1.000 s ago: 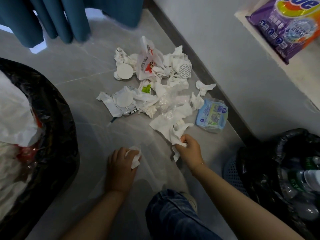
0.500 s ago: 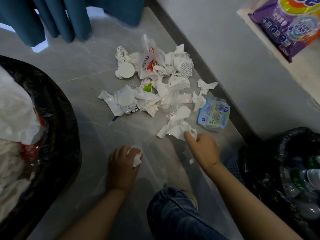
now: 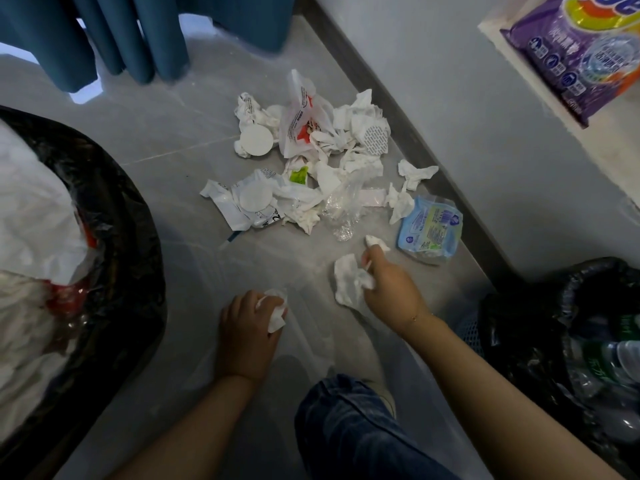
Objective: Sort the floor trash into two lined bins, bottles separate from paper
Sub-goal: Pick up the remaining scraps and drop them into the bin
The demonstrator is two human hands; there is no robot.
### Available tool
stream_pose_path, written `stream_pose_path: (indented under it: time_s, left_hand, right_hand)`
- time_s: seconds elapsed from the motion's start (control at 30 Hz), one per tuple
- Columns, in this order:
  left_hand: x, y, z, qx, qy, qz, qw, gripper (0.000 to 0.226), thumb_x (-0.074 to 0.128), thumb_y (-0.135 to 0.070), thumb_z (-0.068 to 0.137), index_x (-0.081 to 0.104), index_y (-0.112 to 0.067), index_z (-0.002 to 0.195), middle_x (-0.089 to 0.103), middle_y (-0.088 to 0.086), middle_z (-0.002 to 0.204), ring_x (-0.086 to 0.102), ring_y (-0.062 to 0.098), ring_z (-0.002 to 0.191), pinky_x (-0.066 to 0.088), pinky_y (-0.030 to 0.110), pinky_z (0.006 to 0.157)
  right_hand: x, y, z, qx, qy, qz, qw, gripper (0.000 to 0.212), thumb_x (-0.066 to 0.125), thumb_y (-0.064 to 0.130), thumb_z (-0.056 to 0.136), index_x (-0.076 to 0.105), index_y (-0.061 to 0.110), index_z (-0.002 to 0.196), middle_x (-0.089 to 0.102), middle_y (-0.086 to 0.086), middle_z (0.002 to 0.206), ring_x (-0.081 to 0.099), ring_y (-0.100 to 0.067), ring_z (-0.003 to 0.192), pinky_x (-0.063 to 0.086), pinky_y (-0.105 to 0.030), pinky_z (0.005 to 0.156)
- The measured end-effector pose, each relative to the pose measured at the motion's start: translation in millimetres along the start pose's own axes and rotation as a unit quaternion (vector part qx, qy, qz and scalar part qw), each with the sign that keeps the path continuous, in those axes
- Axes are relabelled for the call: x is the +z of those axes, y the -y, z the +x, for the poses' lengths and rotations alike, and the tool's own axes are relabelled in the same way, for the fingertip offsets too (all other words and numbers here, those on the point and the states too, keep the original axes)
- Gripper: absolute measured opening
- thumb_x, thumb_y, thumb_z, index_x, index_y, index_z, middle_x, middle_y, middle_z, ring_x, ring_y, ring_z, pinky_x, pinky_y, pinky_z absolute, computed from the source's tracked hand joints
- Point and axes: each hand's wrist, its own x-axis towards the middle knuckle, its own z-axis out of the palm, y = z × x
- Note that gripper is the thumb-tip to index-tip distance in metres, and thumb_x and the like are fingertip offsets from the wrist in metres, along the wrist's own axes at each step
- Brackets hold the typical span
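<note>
The left hand (image 3: 247,332) was closed around a small tissue (image 3: 276,313), low over the floor (image 3: 166,147). A larger tissue (image 3: 349,278) was pinched in the right hand (image 3: 391,289), beside the paper pile (image 3: 322,161). Lined bins were seen at left (image 3: 131,237) and right (image 3: 512,317), bottles (image 3: 620,362) in the latter.

Your trash pile (image 3: 311,161) lies on the grey floor near the wall: crumpled white tissues, round white lids, clear film, a red-printed bag standing up, and a blue wipes pack (image 3: 430,229) at its right edge. You hold one tissue (image 3: 351,280) just off the pile and a smaller wad (image 3: 275,311) nearer you. The paper bin (image 3: 131,265), black-lined, sits at your left, heaped with white paper. The bottle bin (image 3: 512,327), black-lined, at your right holds clear bottles (image 3: 609,362).
</note>
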Motion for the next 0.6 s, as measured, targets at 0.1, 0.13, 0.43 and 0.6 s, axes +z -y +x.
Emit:
stream_pose_path:
  time_s: [0.1, 0.13, 0.43, 0.6]
  left_hand:
    - [0.6, 0.1, -0.1, -0.004, 0.003, 0.004, 1.000, 0.025, 0.049, -0.035, 0.082, 0.068, -0.018, 0.087, 0.055, 0.007, 0.079, 0.051, 0.030, 0.069, 0.043, 0.038, 0.061]
    - [0.7, 0.5, -0.2, -0.003, 0.004, 0.004, 1.000, 0.025, 0.049, -0.035, 0.082, 0.068, -0.018, 0.087, 0.055, 0.007, 0.079, 0.051, 0.030, 0.070, 0.043, 0.038, 0.061]
    - [-0.6, 0.2, 0.4, -0.004, 0.008, 0.005, 1.000, 0.026, 0.049, -0.035, 0.082, 0.068, -0.019, 0.089, 0.055, 0.007, 0.080, 0.050, 0.029, 0.072, 0.042, 0.038, 0.062]
    - [-1.7, 0.0, 0.3, 0.003, 0.005, 0.006, 1.000, 0.027, 0.048, -0.035, 0.078, 0.068, -0.019, 0.088, 0.055, 0.007, 0.081, 0.047, 0.027, 0.073, 0.038, 0.037, 0.064]
  right_hand:
    - [33.3, -6.0, -5.3, 0.005, 0.034, 0.041, 0.999, 0.057, 0.058, 0.027, 0.084, 0.033, 0.019, 0.135, 0.052, -0.007, 0.115, 0.056, -0.025, 0.098, 0.044, -0.030, 0.076]
    - [44.4, -8.9, -6.9, 0.008, 0.032, 0.043, 0.999, 0.064, 0.060, 0.034, 0.082, 0.031, 0.021, 0.137, 0.048, -0.005, 0.118, 0.053, -0.022, 0.101, 0.045, -0.030, 0.080]
    - [85.5, -34.9, -27.6, -0.087, -0.111, 0.043, 0.989, 0.022, 0.060, 0.032, 0.087, 0.062, 0.011, 0.095, 0.051, -0.003, 0.105, 0.046, -0.016, 0.096, 0.042, -0.029, 0.083]
    - [51.0, -35.5, -21.1, 0.023, -0.177, 0.209, 0.961, 0.011, 0.057, 0.012, 0.089, 0.050, 0.016, 0.095, 0.057, -0.001, 0.087, 0.055, -0.015, 0.077, 0.047, -0.034, 0.069]
